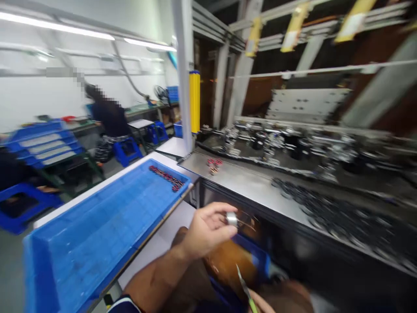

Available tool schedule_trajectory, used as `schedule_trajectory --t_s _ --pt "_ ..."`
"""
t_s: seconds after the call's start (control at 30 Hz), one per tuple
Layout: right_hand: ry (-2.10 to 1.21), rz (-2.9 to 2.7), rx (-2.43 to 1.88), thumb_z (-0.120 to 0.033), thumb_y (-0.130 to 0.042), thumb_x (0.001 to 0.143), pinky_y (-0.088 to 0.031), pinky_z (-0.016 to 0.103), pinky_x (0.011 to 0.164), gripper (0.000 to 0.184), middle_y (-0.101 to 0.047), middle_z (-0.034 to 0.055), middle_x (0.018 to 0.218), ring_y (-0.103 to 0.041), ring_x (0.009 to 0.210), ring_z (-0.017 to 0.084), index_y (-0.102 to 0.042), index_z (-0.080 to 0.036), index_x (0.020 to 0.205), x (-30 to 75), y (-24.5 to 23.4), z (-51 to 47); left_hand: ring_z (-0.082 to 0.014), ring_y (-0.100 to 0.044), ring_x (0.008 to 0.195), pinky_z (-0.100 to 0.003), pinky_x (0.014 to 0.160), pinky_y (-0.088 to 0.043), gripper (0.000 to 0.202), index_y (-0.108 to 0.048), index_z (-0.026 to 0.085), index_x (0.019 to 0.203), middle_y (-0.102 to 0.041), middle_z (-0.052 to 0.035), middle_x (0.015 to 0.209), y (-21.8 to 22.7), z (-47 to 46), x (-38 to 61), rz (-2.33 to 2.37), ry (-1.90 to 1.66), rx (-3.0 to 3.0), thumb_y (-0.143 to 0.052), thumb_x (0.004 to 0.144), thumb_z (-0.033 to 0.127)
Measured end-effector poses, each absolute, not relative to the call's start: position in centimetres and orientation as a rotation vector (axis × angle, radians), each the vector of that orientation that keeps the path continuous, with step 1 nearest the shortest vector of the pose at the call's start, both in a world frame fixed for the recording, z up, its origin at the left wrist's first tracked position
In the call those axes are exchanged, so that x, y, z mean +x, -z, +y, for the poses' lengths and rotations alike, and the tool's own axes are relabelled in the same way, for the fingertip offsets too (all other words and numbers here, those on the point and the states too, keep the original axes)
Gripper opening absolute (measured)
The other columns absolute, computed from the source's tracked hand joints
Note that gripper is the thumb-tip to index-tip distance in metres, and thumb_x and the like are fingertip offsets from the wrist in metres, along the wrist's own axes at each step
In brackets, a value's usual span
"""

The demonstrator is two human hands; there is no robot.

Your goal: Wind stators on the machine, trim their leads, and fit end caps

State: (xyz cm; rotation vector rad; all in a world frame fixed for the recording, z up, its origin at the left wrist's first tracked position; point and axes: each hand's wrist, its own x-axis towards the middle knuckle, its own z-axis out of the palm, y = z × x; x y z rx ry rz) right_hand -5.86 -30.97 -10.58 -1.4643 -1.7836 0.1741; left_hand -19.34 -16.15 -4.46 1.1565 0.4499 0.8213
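Left fingers [227,234] pinch a metal cylinder [231,218]; right fingers [261,301] grip a pointed tool [243,285] (tip exposed), so a slip could scratch it.

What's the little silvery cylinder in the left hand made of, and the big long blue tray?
The small silvery cylinder looks like smooth metal, because it has a bright grey shine, though coated plastic is possible. The long blue rectangular tray is probably slightly glossy plastic: its colour is fairly even, with soft reflections.
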Motion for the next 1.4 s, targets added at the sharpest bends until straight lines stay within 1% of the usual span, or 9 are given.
schedule_trajectory --t_s 0.1,0.2,0.4,0.63,0.83,1.0,1.07,1.23,1.4 --pt "-0.51 -1.513 -1.653 -0.024 -0.058 0.085 -0.061 0.032 0.065 0.062 -0.069 0.0049 0.093 -0.071 0.074 0.018 -0.039 -0.034 0.143 -6.2 12.5 -35.9 -0.0138 -0.068 0.088 -0.023 0.084 -0.053 0.042 -0.07 0.018 0.11 -0.073 -0.0065 0.1 4.5 -16.9 -19.4 0.432 -0.728 1.159 -0.081 0.07 0.017" --pt "-0.611 -1.338 -1.559 -0.013 -0.057 0.077 -0.057 0.035 0.083 0.066 -0.066 0.0068 0.099 -0.068 0.086 0.018 -0.042 -0.022 0.14 -6.1 12.9 -37.0 -0.0153 -0.07 0.094 -0.022 0.089 -0.054 0.044 -0.069 0.017 0.114 -0.072 -0.0081 0.113 5.2 -16.7 -18.7 0.473 -0.784 1.341 -0.079 0.072 0.013" --pt "-0.38 -1.451 -1.394 -0.012 -0.055 0.068 -0.053 0.033 0.079 0.073 -0.063 0.008 0.097 -0.062 0.085 0.019 -0.041 -0.016 0.14 -3.8 12.0 -34.6 -0.0164 -0.071 0.093 -0.021 0.088 -0.057 0.045 -0.069 0.017 0.115 -0.071 -0.0075 0.116 6.0 -17.7 -17.4 0.435 -0.774 1.403 -0.079 0.071 0.011" --pt "-0.407 -1.527 -1.303 -0.015 -0.051 0.068 -0.051 0.041 0.089 0.078 -0.06 0.0145 0.119 -0.059 0.103 0.023 -0.034 -0.016 0.145 -3.5 11.3 -33.8 -0.0181 -0.071 0.093 -0.023 0.085 -0.059 0.044 -0.07 0.018 0.115 -0.073 -0.0068 0.111 5.7 -18.2 -17.0 0.446 -0.799 1.496 -0.078 0.072 0.011" --pt "-0.36 -1.499 -1.29 -0.013 -0.051 0.068 -0.053 0.037 0.081 0.076 -0.061 0.0124 0.11 -0.059 0.093 0.021 -0.039 -0.015 0.143 -4.0 11.4 -33.1 -0.0154 -0.072 0.089 -0.021 0.083 -0.059 0.042 -0.071 0.02 0.113 -0.073 -0.0043 0.109 6.0 -18.2 -17.1 0.449 -0.792 1.497 -0.077 0.073 0.01" --pt "-0.287 -1.492 -1.353 -0.013 -0.049 0.072 -0.048 0.028 0.06 0.068 -0.056 0.0025 0.079 -0.05 0.066 0.015 -0.042 -0.013 0.14 -4.4 12.1 -33.3 -0.0191 -0.071 0.095 -0.027 0.086 -0.06 0.042 -0.071 0.02 0.113 -0.073 -0.0054 0.112 6.2 -18.1 -17.3 0.477 -0.79 1.493 -0.077 0.072 0.01" --pt "-0.29 -1.488 -1.368 -0.013 -0.048 0.072 -0.047 0.027 0.057 0.067 -0.054 0.0012 0.075 -0.049 0.063 0.014 -0.042 -0.013 0.14 -4.5 12.4 -33.5 -0.0192 -0.071 0.096 -0.028 0.088 -0.059 0.042 -0.071 0.02 0.112 -0.073 -0.0054 0.113 6.4 -18.0 -17.3 0.456 -0.796 1.463 -0.077 0.072 0.009" --pt "-0.33 -1.451 -1.31 -0.01 -0.05 0.067 -0.053 0.032 0.068 0.075 -0.062 0.0076 0.094 -0.058 0.078 0.018 -0.041 -0.016 0.142 -4.5 12.4 -33.7 -0.0213 -0.067 0.107 -0.032 0.095 -0.055 0.029 -0.073 0.022 0.104 -0.072 -0.0044 0.112 6.7 -18.0 -17.2 0.382 -0.898 1.438 -0.071 0.078 0.01" --pt "-0.293 -1.463 -1.278 -0.009 -0.051 0.065 -0.054 0.038 0.082 0.081 -0.058 0.0128 0.112 -0.058 0.096 0.021 -0.037 -0.016 0.145 -4.5 11.9 -33.3 -0.0218 -0.065 0.109 -0.036 0.099 -0.051 0.024 -0.074 0.025 0.097 -0.073 -0.0014 0.108 6.3 -19.0 -16.7 0.405 -1.056 1.537 -0.065 0.082 0.009"
